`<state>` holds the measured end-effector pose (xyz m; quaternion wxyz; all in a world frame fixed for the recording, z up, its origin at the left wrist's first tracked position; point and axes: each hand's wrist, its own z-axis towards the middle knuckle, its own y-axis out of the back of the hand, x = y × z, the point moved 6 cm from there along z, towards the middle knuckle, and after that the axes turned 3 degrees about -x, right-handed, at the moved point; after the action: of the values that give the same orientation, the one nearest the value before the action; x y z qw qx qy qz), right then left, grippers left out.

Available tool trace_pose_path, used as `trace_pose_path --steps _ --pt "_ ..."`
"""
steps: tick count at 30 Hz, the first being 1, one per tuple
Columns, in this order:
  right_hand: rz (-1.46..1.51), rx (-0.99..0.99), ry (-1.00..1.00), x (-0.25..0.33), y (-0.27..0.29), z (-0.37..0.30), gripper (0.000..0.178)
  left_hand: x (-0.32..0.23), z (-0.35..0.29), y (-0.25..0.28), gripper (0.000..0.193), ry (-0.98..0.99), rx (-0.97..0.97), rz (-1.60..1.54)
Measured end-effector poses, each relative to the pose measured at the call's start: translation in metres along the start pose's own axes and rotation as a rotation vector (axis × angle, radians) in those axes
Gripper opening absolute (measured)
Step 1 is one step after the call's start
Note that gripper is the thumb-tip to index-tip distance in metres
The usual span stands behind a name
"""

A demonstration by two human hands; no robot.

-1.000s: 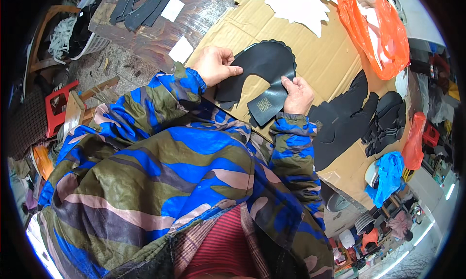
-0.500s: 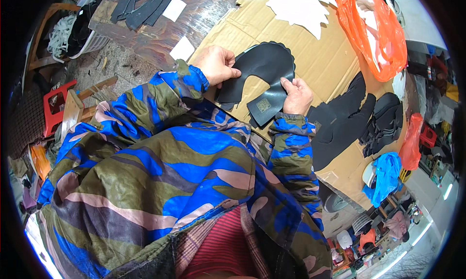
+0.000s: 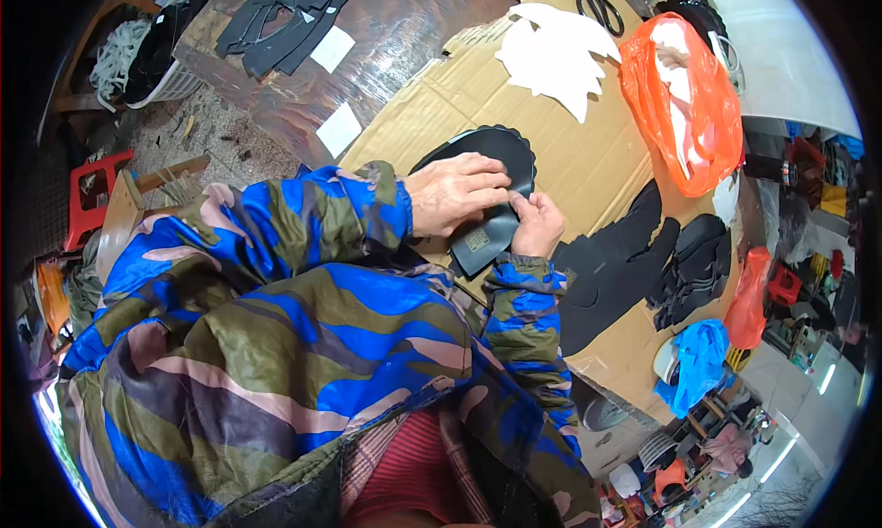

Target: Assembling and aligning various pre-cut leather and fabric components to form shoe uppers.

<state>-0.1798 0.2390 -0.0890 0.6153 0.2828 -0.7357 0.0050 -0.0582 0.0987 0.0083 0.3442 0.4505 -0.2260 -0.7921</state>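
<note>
A black, smooth U-shaped shoe upper (image 3: 516,154) with a notched outer edge lies over the cardboard, its curve pointing away from me. My right hand (image 3: 537,227) pinches its right side between thumb and fingers. Across its middle reaches my left hand (image 3: 457,193), fingers bent and closed, with the tips meeting my right thumb at the upper's right inner edge. What lies under the left fingers is hidden. One end of the upper, bearing a small printed patch, hangs near my right wrist.
Cardboard (image 3: 432,114) covers the table. To the right lie flat black pieces (image 3: 606,275) and a stack of black pieces (image 3: 694,266). Farther off are white cut sheets (image 3: 556,55), scissors (image 3: 599,11) and an orange plastic bag (image 3: 675,105). A blue bag (image 3: 694,367) sits at the right corner.
My left hand has left the upper's left side and moved right, over its middle, to meet my right hand. The view has shifted, so the table's things appear lower and more to the left.
</note>
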Motion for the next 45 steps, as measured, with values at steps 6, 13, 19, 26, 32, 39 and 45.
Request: trace_pose_path --steps 6,13,19,26,32,39,45 --pt "0.013 -0.01 -0.037 0.0 0.007 -0.001 0.022 0.021 -0.008 -0.029 0.145 0.098 0.495 -0.025" --pt "0.274 0.229 -0.287 0.022 0.004 -0.033 0.03 0.018 -0.005 -0.03 0.144 0.099 0.603 0.192" --pt "0.212 0.208 -0.372 0.007 0.012 -0.081 0.035 0.016 -0.002 -0.033 0.136 0.075 0.638 0.234" --pt "0.104 0.154 -0.37 0.003 0.01 -0.088 0.041 0.013 -0.004 -0.034 0.133 0.071 0.664 0.254" --pt "0.098 0.092 -0.385 0.004 0.014 -0.09 0.047 0.0 -0.013 -0.035 0.117 0.015 0.652 0.268" --pt "-0.511 -0.093 -0.16 0.039 0.054 -0.093 0.029 -0.004 -0.004 -0.03 0.111 0.038 0.739 0.239" --pt "-0.274 -0.048 0.551 0.089 -0.02 -0.069 0.034 0.008 -0.016 -0.031 0.114 0.052 0.659 0.184"
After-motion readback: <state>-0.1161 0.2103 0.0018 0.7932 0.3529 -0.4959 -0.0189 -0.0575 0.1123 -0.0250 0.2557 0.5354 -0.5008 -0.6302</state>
